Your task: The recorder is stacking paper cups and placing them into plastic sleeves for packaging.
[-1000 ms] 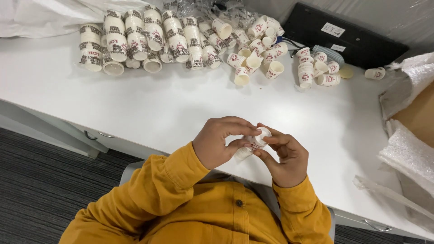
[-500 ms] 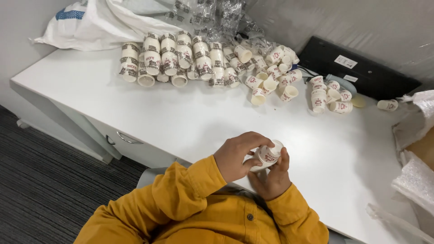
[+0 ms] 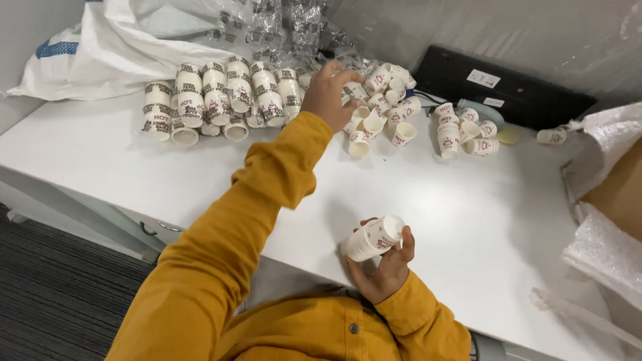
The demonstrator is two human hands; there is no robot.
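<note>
Right hand [image 3: 382,267] fingers curled around cup stack [image 3: 372,238], left hand [image 3: 328,93] touching loose cups [image 3: 374,117]

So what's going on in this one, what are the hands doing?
A person in a mustard-yellow top is working with small paper cups at a white table. The right hand holds a short stack of cups on its side, near the body. The left hand is stretched out to the loose pile of small cups at the back of the table. Left of that pile lie rows of taller stacked cups.
</note>
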